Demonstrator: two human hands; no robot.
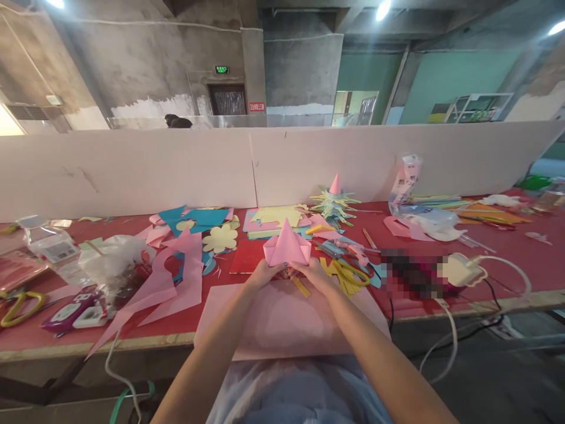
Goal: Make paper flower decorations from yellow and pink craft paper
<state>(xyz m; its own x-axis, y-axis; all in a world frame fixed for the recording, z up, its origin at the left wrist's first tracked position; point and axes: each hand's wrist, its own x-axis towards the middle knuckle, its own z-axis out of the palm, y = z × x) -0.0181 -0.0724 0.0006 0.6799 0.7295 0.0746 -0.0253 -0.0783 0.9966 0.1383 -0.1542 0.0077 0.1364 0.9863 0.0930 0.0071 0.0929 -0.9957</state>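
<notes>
A folded pink paper piece (287,245) with a pointed top stands upright between my two hands above the red table (507,259). My left hand (263,272) pinches its lower left edge and my right hand (314,272) pinches its lower right edge. Both hands are closed on the paper. Beneath my forearms a large pink sheet (282,321) lies at the table's front edge. A red sheet (247,257) sits just behind my left hand.
Pink offcuts (174,280), blue paper (198,219), a pale yellow flower cutout (220,238) and yellow sheets (276,216) litter the table. A layered paper tree (334,201) stands at the back. Yellow-handled scissors (20,306) lie far left; a white charger (461,270) with cables lies right.
</notes>
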